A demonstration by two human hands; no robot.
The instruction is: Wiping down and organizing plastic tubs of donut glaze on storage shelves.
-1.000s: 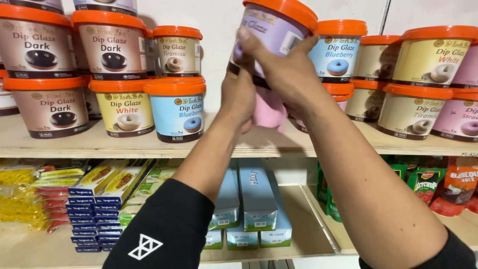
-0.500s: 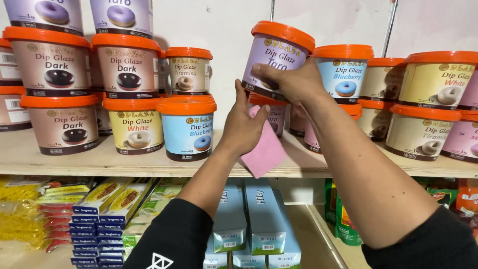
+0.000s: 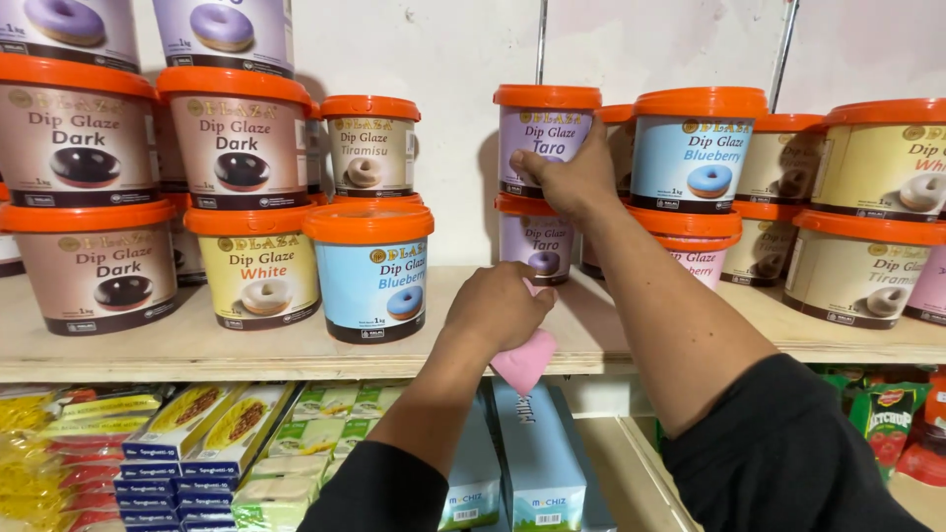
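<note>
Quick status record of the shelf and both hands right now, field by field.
left hand: left hand grips a pink cloth at the front edge of the wooden shelf
right hand: right hand rests on the upper purple tub, fingers on its side
upper purple tub: upright, orange lid, stacked on a lower purple tub
neighbours: light blue tub to the right; another light blue tub to the left on the shelf
below: blue boxes on the lower shelf
</note>
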